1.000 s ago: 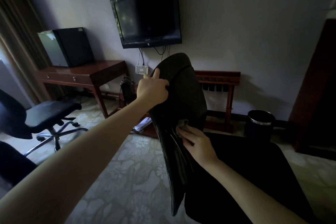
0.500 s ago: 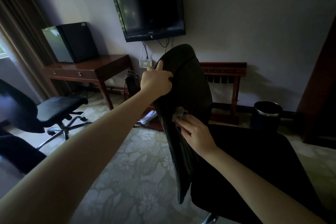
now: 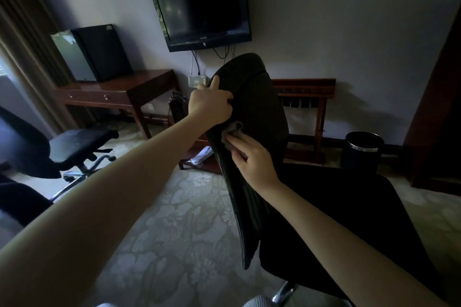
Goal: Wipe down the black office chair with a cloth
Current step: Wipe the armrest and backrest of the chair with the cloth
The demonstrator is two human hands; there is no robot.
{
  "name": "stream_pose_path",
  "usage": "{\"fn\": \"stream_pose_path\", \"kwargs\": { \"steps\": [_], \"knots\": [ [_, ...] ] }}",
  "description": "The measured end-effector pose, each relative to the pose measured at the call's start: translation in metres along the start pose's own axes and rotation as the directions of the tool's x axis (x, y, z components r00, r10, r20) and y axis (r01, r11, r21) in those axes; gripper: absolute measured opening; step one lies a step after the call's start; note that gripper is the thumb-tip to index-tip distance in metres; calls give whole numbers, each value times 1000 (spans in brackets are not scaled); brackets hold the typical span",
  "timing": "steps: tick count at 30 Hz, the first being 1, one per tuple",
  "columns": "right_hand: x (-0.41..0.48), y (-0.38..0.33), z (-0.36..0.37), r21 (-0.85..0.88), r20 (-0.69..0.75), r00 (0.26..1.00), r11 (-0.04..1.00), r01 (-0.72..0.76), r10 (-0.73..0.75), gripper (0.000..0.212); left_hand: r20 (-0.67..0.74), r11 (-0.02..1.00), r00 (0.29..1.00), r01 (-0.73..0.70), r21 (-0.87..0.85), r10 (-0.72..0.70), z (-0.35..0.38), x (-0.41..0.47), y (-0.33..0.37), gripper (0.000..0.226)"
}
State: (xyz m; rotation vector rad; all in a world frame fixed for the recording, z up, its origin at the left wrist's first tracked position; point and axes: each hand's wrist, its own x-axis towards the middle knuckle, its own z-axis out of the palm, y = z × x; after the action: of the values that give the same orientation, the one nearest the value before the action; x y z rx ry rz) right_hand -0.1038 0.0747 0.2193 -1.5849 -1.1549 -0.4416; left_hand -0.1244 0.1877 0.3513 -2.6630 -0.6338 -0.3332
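Chair: the black office chair (image 3: 264,107) stands just in front of me, side-on.
Seat: the seat (image 3: 349,219) probably has yet to be wiped; nothing shows either way.
Backrest: only its upper edge is being wiped, so I judge the job early.
Left hand: my left hand (image 3: 209,104) clenches the backrest's top edge, thumb up.
Right hand: my right hand (image 3: 252,159) grasps the cloth.
Cloth: the cloth (image 3: 233,132) is grey, bunched and pressed on the backrest just below my left hand.
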Motion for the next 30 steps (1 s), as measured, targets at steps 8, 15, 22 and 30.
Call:
{"fn": "stream_pose_path", "kwargs": {
  "steps": [8, 15, 22, 30],
  "knots": [
    [-72, 47, -7, 78, -24, 969, 967, -244, 246, 33, 79, 944, 992, -114, 309, 94, -7, 8, 5, 48],
    [-59, 82, -15, 423, -96, 808, 759, -496, 581, 38, 220, 819, 941, -332, 467, 257, 15, 44, 59, 59],
    [-27, 105, 25, 286, -61, 956, 923, -259, 287, 40, 306, 846, 950, -210, 491, 58, 30, 71, 47, 78],
    [-49, 176, 32, 337, 6, 717, 674, -658, 697, 39, 288, 816, 952, -250, 522, 108, 39, 76, 44, 80]
  ]
}}
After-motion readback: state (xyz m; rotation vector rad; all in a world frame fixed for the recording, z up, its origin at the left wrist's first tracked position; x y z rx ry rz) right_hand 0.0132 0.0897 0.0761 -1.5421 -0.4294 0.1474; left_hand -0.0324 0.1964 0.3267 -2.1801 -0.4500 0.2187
